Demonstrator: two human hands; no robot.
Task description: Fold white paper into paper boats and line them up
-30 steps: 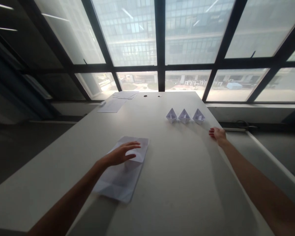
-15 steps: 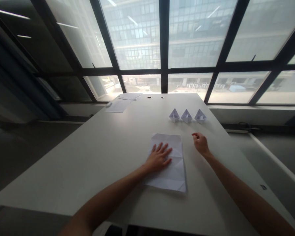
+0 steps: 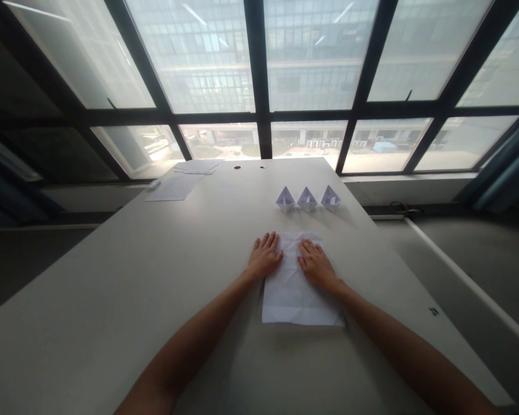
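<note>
Press creased paper [image 3: 294, 297] evenly against counter [image 3: 164, 282], just short of three paper boats [image 3: 307, 200], with left hand [image 3: 264, 256] flat over far-left edge, right hand [image 3: 316, 265] flat at far right, gripping nothing, avoiding skew.

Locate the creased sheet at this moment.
In the head view, the sheet lies just right of centre on the table, nearer than the paper boats, with the left hand at its left edge and the right hand on it.
</note>
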